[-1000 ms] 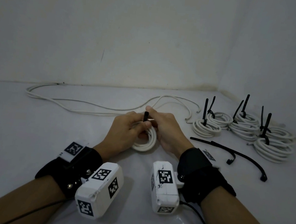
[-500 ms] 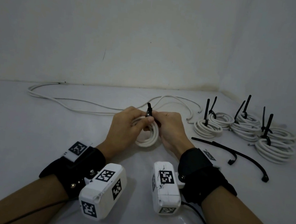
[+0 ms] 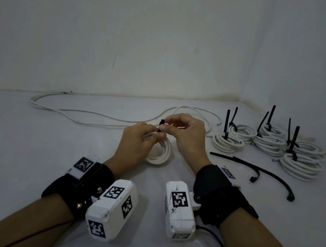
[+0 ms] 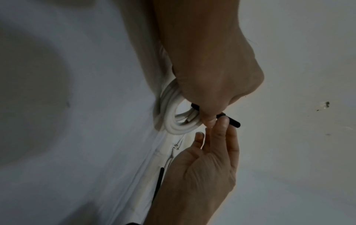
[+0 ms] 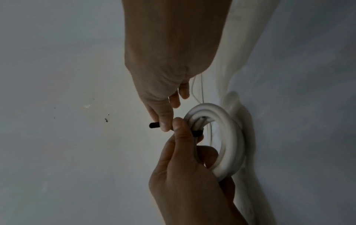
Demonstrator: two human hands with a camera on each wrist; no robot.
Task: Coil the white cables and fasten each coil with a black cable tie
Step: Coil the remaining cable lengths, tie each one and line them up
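Observation:
A small white cable coil point(image 3: 162, 153) stands on edge on the white surface between my hands. My left hand point(image 3: 155, 136) grips its top, fingers curled through the ring, thumb pressed where a black cable tie point(image 3: 161, 124) wraps the strands. My right hand point(image 3: 169, 126) pinches the tie's upright tail from above. In the left wrist view the tie's tail point(image 4: 234, 121) sticks out past the pinching fingers, and the coil point(image 4: 169, 121) hangs under my left hand. In the right wrist view the coil point(image 5: 231, 137) faces the camera, the tie's tip point(image 5: 154, 125) poking left.
Several tied coils point(image 3: 228, 143) with upright black tie tails sit at the right near the wall corner. Two loose black ties point(image 3: 269, 174) lie in front of them. A long uncoiled white cable point(image 3: 78, 112) runs along the back wall.
My right hand has risen off the coil and now pinches the tie's tail from above. The left hand keeps its grip on the coil.

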